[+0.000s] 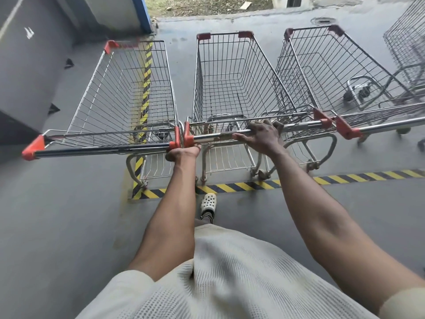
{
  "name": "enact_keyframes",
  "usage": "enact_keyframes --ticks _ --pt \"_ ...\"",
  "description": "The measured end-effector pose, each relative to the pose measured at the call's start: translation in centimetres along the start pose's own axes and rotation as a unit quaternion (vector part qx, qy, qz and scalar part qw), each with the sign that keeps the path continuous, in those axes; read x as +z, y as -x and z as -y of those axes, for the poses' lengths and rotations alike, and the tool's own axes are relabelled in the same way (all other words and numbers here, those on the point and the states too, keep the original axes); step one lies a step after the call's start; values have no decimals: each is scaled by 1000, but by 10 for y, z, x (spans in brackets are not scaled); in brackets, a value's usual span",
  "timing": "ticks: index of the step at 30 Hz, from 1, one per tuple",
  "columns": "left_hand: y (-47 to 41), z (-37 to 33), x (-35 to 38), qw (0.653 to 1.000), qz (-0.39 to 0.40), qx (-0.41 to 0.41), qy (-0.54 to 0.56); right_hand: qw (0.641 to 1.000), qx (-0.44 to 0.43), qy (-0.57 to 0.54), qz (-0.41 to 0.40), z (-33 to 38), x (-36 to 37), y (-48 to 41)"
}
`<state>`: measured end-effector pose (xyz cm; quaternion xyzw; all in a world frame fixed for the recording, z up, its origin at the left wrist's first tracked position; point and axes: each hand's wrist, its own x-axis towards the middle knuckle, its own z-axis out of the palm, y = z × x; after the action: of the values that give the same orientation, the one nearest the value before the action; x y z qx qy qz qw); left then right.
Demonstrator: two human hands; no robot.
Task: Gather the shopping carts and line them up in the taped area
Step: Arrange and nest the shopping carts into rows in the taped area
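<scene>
Middle cart (pixel 216 137), gripped by left hand (pixel 184 153) and right hand (pixel 264 137), touches neighbouring carts (pixel 103 150).

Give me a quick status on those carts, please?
Left hand and right hand grip middle cart handle. Left cart sits over side tape. Fourth cart loose, far right.

Shiny wire-metal carts (pixel 232 81), matt concrete floor (pixel 69 215).
</scene>
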<state>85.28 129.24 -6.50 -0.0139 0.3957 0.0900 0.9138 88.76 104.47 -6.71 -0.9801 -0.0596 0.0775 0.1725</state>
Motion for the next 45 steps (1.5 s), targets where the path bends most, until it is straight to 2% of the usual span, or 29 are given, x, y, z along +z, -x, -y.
enact_keyframes --ticks 4,7,16,26,34,39,42,45 --pt "-5 3 6 996 -56 29 65 1000 -17 -12 -18 0 2 5" --pt "-5 6 7 993 -63 23 102 999 -19 -18 -30 -4 7 4" --pt "-10 3 0 994 -45 67 77 999 -32 -19 -31 -1 5 10" --pt "-14 1 -6 996 -21 49 73 998 -36 -39 -34 -1 6 14" --pt "-39 -5 -17 999 -11 47 25 997 -44 -34 -57 -1 7 14" --pt "-20 0 -12 998 -40 45 3 996 -45 -30 -66 -1 9 17" --pt "-1 0 -21 999 -10 26 -18 988 -47 -72 -127 -1 16 25" --pt "5 3 -32 999 -41 4 22 972 -20 -89 -218 1 29 41"
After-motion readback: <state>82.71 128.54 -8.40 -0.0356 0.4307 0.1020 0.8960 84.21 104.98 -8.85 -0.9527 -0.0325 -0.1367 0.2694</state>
